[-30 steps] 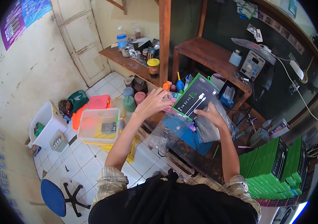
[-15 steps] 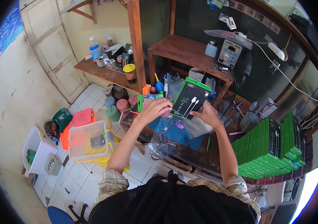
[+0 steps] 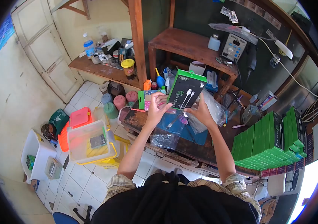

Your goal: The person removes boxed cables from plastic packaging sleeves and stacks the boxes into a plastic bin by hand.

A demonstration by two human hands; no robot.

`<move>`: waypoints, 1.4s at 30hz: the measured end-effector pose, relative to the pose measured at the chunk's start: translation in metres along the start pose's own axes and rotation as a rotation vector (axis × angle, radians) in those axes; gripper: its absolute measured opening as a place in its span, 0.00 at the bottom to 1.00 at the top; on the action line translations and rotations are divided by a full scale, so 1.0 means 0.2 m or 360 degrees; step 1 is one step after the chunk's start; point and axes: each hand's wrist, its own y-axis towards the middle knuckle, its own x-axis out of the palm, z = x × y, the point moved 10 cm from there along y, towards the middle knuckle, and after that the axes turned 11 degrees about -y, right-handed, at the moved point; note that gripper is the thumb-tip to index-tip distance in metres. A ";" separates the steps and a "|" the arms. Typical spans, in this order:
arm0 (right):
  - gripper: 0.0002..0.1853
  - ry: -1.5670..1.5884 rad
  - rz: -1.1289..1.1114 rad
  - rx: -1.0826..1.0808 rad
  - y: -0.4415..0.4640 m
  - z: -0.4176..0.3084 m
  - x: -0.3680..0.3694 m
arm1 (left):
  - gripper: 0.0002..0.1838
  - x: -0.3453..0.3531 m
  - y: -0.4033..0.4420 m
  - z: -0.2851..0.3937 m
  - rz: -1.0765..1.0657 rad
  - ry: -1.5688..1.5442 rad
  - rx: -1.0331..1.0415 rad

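A black and green charging-cable box with a white cable printed on its front is held upright, slightly tilted, over the workbench. My left hand grips its lower left corner, with the thumb in front. On the lower right side, my right hand closes around the box, thumb near the bottom edge. Below the box are a blue mat, a clear plastic bag and a small purple item. Left of the box lies a pink and green package.
Stacks of similar green boxes stand on the bench's right side. A soldering or hot-air station sits on the raised wooden shelf. To the left, a clear plastic bin stands near a white tub.
The box has turned more upright and shifted slightly left. My left hand has moved from across its front to its lower left corner. The view has shifted slightly.
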 end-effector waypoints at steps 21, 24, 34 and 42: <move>0.61 -0.0031 -0.0436 -0.0581 0.24 -0.36 0.42 | 0.54 -0.14 0.01 0.57 -0.0285 0.1539 -0.0111; 0.61 0.0043 -0.0375 -0.0611 0.24 -0.38 0.39 | 0.49 -0.16 0.02 0.58 -0.0265 0.1537 -0.0045; 0.25 -0.0134 -0.0164 -0.0814 0.21 -0.38 0.31 | 0.24 -0.18 0.03 0.53 -0.0205 0.1403 0.0103; 0.13 -0.0161 -0.0058 -0.0827 0.15 -0.15 0.34 | 0.14 -0.19 -0.07 0.30 -0.0185 0.1514 0.0203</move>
